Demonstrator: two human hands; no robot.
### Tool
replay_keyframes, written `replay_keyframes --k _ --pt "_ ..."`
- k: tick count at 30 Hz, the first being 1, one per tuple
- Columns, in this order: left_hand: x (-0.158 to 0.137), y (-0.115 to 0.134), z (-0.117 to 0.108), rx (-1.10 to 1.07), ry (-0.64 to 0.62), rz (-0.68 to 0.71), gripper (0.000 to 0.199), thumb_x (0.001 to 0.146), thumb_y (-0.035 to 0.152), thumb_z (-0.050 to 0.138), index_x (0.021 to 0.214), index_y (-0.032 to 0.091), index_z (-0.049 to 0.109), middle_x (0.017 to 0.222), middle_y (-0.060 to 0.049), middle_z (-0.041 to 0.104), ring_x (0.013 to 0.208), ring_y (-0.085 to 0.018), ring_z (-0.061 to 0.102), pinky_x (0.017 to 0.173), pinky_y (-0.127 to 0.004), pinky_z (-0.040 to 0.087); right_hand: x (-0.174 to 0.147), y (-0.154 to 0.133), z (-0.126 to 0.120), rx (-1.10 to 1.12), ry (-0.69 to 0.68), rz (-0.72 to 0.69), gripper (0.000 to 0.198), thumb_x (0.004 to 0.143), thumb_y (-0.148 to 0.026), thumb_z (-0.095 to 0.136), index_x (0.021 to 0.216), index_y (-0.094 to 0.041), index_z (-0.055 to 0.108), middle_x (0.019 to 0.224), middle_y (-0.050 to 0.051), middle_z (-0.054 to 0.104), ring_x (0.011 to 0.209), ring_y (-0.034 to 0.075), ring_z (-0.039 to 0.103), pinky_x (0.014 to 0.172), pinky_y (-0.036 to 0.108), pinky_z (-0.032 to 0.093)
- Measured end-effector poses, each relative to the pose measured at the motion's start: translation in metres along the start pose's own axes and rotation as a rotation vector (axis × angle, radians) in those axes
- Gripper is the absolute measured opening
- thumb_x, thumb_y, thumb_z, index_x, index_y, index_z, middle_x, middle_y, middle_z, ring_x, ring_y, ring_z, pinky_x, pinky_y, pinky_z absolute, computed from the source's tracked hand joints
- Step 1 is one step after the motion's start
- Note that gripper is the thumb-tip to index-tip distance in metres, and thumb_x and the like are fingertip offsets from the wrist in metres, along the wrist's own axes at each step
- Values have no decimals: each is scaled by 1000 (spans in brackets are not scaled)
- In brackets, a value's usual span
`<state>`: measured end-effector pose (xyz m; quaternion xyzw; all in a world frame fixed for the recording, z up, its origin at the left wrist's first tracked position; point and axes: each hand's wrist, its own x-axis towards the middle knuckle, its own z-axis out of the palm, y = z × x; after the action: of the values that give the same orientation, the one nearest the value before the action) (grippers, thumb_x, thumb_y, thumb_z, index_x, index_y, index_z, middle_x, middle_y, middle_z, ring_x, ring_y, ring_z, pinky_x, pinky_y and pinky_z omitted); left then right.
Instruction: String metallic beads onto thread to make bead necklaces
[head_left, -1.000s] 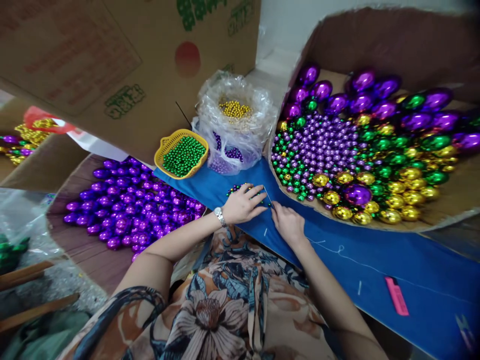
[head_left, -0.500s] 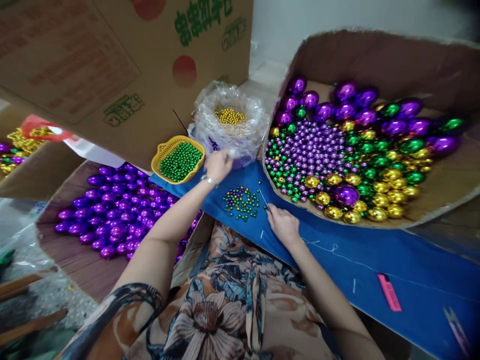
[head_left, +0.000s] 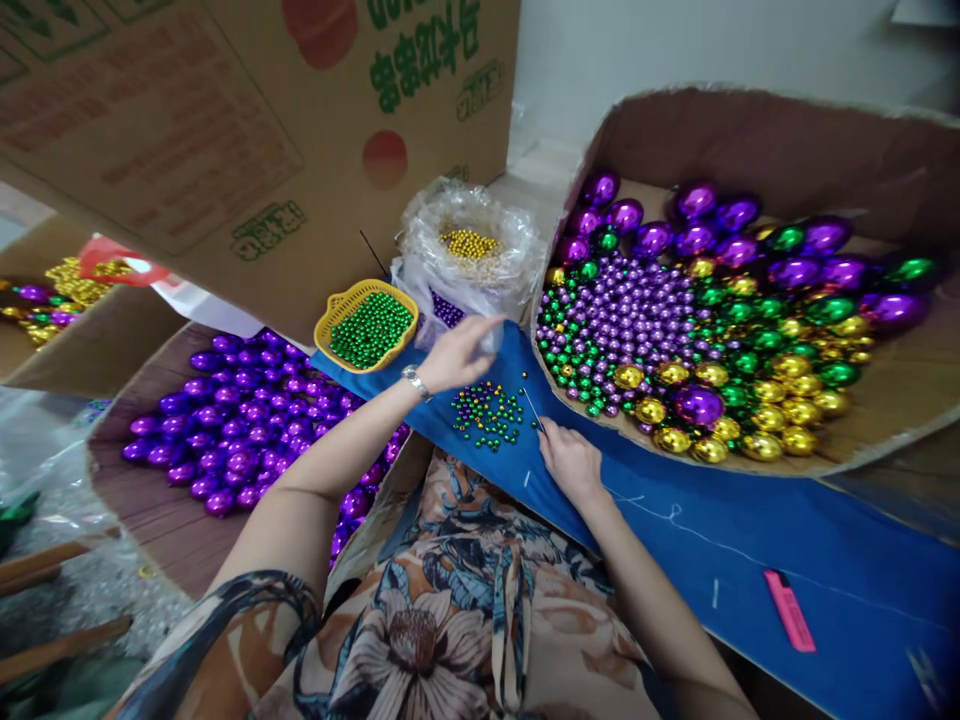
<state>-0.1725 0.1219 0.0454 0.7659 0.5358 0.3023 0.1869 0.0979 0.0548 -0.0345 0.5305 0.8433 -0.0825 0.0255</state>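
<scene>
My left hand [head_left: 461, 353], with a metal watch at its wrist, hangs over the blue surface [head_left: 645, 560] with its fingers stretched out and apart. Just behind it stands a clear plastic bag of purple beads [head_left: 448, 308]. Below its fingers lies a small loose pile of green, gold and purple beads [head_left: 487, 408]. My right hand [head_left: 571, 462] is closed on a thin needle [head_left: 532, 405], whose tip points up and left beside the pile. White thread [head_left: 675, 514] trails from near the right hand across the blue surface.
A yellow basket [head_left: 321, 332] of green beads and a plastic-lined tub of gold beads [head_left: 471, 243] stand behind. Right is a cardboard box [head_left: 750, 125] of mixed shiny balls; left, a box of purple balls [head_left: 247, 440]. A pink marker [head_left: 790, 610] and blurred snips [head_left: 924, 675] lie right.
My left hand has moved from the bag of purple beads toward the right and nearer me, and its fingers have stretched out. My right hand keeps its place with the needle. The view has shifted slightly.
</scene>
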Motion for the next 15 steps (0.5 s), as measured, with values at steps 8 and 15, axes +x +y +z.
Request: replay_keyframes --k 8,15 --pt "-15 -19 -5 -468 231 -302 55 86 37 49 137 19 38 125 -15 61 98 -21 68 82 -35 57 0 0 2 -1 24 -15 38 101 -38 32 127 -26 58 92 4 71 86 15 62 62 24 32" --pt "25 -62 7 -117 279 -571 18 90 20 48 93 9 62 80 -7 67 72 -17 66 68 -29 56 0 1 2 4 31 -32 40 101 -37 31 127 -24 59 92 6 71 85 14 62 64 23 33"
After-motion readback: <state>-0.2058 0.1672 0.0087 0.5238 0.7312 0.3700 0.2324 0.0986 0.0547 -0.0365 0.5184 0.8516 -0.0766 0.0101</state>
